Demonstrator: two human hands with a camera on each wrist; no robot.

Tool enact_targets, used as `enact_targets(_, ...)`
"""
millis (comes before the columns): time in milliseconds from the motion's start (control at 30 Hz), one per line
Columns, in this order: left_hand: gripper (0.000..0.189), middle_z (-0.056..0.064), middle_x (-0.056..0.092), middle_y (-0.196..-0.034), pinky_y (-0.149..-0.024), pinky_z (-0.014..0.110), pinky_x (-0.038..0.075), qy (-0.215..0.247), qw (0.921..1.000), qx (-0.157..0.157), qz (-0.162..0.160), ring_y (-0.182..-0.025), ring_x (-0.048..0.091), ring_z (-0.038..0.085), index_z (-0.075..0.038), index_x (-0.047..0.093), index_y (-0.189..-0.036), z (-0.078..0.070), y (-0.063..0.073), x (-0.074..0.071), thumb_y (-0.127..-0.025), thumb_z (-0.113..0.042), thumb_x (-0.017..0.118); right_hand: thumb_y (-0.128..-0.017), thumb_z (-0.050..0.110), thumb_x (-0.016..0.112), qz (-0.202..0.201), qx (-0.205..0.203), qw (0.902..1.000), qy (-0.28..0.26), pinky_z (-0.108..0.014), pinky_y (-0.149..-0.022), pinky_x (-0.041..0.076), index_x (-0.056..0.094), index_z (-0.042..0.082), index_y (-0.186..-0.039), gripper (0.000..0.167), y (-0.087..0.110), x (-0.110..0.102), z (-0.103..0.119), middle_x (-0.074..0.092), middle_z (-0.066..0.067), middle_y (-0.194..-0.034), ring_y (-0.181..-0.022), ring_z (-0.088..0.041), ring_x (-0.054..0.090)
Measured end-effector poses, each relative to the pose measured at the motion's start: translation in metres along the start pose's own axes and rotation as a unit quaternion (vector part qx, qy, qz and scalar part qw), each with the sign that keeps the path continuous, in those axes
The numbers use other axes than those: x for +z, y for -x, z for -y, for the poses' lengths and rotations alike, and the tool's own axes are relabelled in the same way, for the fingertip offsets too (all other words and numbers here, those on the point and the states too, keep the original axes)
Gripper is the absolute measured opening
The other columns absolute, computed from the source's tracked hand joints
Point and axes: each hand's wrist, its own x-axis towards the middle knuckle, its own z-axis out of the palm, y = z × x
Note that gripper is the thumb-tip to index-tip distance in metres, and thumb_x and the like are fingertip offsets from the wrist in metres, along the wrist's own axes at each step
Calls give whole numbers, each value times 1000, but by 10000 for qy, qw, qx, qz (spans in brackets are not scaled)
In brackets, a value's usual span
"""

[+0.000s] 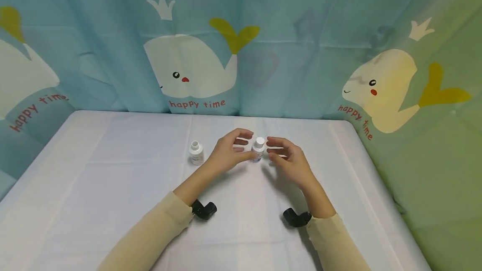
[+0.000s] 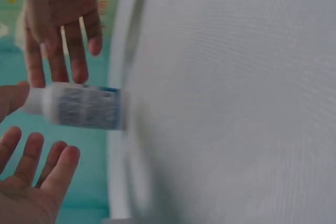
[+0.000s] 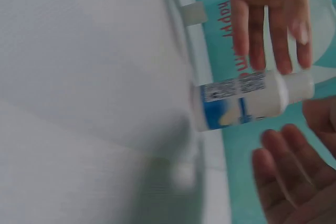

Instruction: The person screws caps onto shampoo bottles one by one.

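Observation:
A small white bottle [image 1: 257, 150] with a white cap and a printed label stands upright on the table between my two hands. My left hand [image 1: 228, 150] is at its left side, fingers spread and loosely bent, with the thumb close to the bottle; whether it touches cannot be told. On the other side, my right hand [image 1: 289, 157] has its fingers apart, with a gap to the bottle in the head view. The label of the bottle [image 3: 236, 100] shows a blue patch and a printed code in the right wrist view. Neither hand grips it.
A second white bottle [image 1: 196, 154], its neck uncovered, stands left of my left forearm. Under both hands spreads a white-covered table [image 1: 124, 195]. Behind it hangs a blue-green curtain [image 1: 286, 53] with whale prints. Black camera mounts [image 1: 205, 210] sit at both wrists.

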Motion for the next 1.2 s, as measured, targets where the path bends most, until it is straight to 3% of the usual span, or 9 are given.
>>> enact_targets(200, 42, 9, 61, -129, -97, 32, 53, 139, 9969, 709, -324, -119, 60, 26, -12, 60, -128, -22, 23, -29, -90, -14, 76, -92, -1, 67, -739, -904, 9932, 32, -27, -87, 55, 65, 4, -122, 30, 5, -4, 23, 66, -14, -123, -108, -28, 68)
enact_targets(367, 40, 8, 62, -128, -98, 32, 52, -22, 9866, 1370, -885, -119, 59, 21, -6, 60, -128, -38, 43, -63, -90, -7, 73, -87, -5, 71, -361, -1674, 9851, 145, -33, -87, 56, 65, 6, -124, 39, 9, 7, 46, 67, -9, -125, -108, -31, 67)
enact_targets(500, 42, 9, 61, -130, -100, 30, 50, -312, 9799, 1562, -1201, -121, 57, 23, -4, 58, -129, -42, 54, -89, -90, -6, 73, -84, -5, 74, 44, -1989, 9796, 291, -37, -87, 57, 63, 8, -129, 48, 9, 21, 59, 65, -3, -129, -110, -26, 66)
enact_targets(633, 43, 13, 59, -132, -101, 28, 49, -322, 9794, 1390, -1431, -123, 56, 27, -3, 56, -131, -36, 61, -112, -91, -6, 72, -84, -3, 75, 372, -1899, 9802, 419, -35, -88, 57, 61, 14, -134, 54, 5, 36, 65, 63, 1, -134, -113, -18, 65)
enact_targets(800, 44, 16, 53, -137, -97, 21, 50, 1, 9848, 859, -1508, -123, 56, 16, -2, 53, -136, -13, 68, -132, -95, -9, 68, -84, 2, 78, 762, -1473, 9845, 561, -29, -83, 58, 57, 19, -138, 61, -6, 58, 68, 62, 2, -134, -114, -14, 64)
enact_targets(900, 44, 17, 51, -138, -93, 17, 50, 125, 9891, 613, -1336, -122, 56, 16, -1, 50, -137, 3, 69, -138, -97, -9, 65, -83, 4, 78, 835, -1238, 9869, 603, -28, -82, 57, 57, 18, -138, 61, -14, 70, 66, 63, 0, -131, -112, -16, 65)
enact_targets(1067, 50, 14, 50, -141, -91, 16, 50, 13, 9951, 161, -973, -128, 53, 34, -3, 47, -141, 21, 67, -139, -96, -15, 67, -83, 1, 78, 808, -868, 9913, 568, -35, -83, 57, 59, 13, -136, 58, -24, 88, 59, 65, -6, -128, -111, -27, 67)
enact_targets(1200, 58, 16, 47, -146, -94, 27, 52, -29, 9978, -314, -584, -133, 50, 38, -8, 44, -145, 29, 66, -138, -94, -19, 71, -82, 0, 77, 877, -685, 9920, 599, -42, -86, 57, 59, 11, -134, 56, -31, 101, 51, 65, -13, -128, -112, -31, 66)
